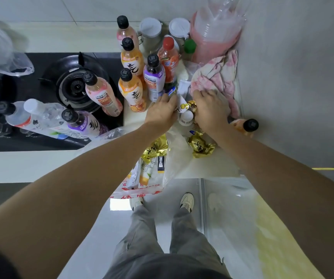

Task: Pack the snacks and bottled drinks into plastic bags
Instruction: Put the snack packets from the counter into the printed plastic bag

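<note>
Both hands reach into a pile of small snack packets on the white counter. My left hand [163,112] closes around a white packet with yellow dots [182,105] and a blue one. Beside it, my right hand [210,109] lies fingers-down over a gold-wrapped snack [192,105]; whether it grips it is hidden. A clear plastic bag with red print [142,184] hangs open at the counter's front edge, holding gold and white snack packets. Another gold packet [201,144] lies on the counter. Several bottled drinks [131,91] stand behind my hands.
A black gas stove [75,87] fills the left side, with bottles lying across it [41,117]. A pink floral cloth [218,75] lies at the right by the grey wall. Jars [151,33] and stacked plastic cups [216,31] stand at the back. One orange bottle [244,125] lies near my right wrist.
</note>
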The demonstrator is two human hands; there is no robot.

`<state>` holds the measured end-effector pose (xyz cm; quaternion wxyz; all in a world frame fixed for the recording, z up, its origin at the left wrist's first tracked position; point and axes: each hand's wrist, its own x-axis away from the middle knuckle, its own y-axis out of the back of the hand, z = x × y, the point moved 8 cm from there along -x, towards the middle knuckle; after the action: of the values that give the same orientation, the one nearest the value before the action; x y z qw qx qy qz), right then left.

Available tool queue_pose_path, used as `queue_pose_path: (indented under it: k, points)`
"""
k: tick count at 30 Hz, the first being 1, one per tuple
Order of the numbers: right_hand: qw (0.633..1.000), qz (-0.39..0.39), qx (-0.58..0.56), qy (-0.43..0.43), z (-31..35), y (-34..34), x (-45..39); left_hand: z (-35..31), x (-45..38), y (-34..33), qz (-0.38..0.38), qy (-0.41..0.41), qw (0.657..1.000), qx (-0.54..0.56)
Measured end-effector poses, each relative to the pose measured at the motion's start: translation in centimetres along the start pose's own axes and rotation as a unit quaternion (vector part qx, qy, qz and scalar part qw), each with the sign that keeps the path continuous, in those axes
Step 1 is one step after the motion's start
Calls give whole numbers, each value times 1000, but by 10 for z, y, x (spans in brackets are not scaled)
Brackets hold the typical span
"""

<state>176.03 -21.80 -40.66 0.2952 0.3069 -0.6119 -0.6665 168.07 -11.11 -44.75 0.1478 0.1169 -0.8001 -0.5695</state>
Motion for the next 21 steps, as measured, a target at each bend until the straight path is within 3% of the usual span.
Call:
queue_pose_path:
  k: [8, 11, 15, 21]
  points:
    - [986, -122, -107, 28, 26, 54, 36, -5, 65, 63, -113, -49, 990, 66]
    - [980, -93, -160, 69, 56, 59, 53, 11, 101, 79, -130, -24, 987, 92]
    - [969, -32, -209, 126, 105, 49, 81, 41, 156, 74, -97, 17, 990, 101]
    - [967, 22, -183, 178, 154, 14, 107, 83, 214, 40, -51, 92, 991, 89]
